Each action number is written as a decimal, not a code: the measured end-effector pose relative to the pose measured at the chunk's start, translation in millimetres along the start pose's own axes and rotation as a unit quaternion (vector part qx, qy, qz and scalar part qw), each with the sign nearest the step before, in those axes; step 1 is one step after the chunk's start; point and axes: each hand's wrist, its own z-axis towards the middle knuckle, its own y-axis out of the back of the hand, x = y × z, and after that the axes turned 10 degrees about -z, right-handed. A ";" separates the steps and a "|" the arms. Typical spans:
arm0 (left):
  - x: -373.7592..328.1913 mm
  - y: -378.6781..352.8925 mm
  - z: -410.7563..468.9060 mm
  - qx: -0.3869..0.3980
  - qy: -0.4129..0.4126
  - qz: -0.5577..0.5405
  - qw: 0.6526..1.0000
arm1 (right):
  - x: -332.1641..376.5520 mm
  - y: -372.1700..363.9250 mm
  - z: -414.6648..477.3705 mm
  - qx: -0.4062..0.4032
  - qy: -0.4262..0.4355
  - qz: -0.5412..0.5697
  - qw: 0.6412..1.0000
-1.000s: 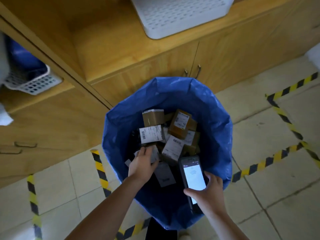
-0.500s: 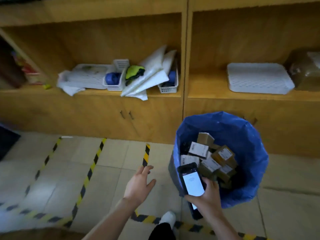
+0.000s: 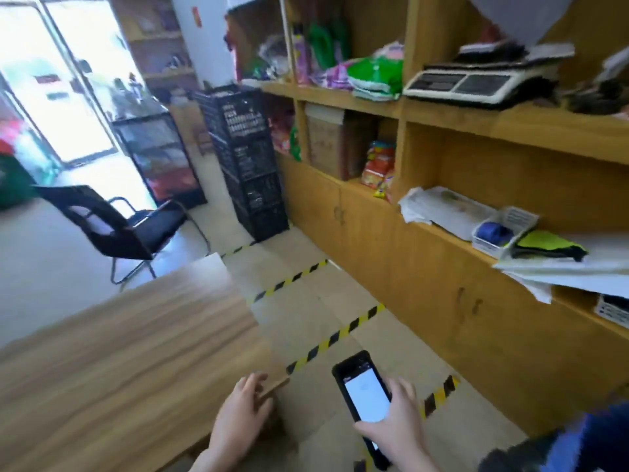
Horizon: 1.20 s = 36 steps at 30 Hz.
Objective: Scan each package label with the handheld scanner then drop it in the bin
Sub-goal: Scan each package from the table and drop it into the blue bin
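Observation:
My right hand point(image 3: 394, 427) grips the black handheld scanner point(image 3: 366, 396), its lit white screen facing up, low in the view. Left of it, my left hand point(image 3: 240, 420) hangs with relaxed fingers and holds nothing, next to the corner of the wooden table point(image 3: 119, 352). Only a blue sliver of the bin liner point(image 3: 578, 434) shows at the bottom right edge. No package is in sight.
Wooden shelving point(image 3: 476, 137) with cupboards runs along the right, holding a scale point(image 3: 466, 83), baskets and bags. A stack of black crates point(image 3: 248, 158) stands at its far end. A black chair point(image 3: 115, 226) sits beyond the table. Yellow-black tape point(image 3: 335, 335) marks the floor.
The view has swung left, away from the bin of packages, toward the table and doorway. My left hand left the bin with nothing in it. The scanner stays in my right hand.

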 end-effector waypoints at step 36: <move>485.4 426.9 -216.3 -0.367 0.412 -0.160 0.819 | 509.4 -534.1 -168.6 0.334 0.420 -0.122 0.835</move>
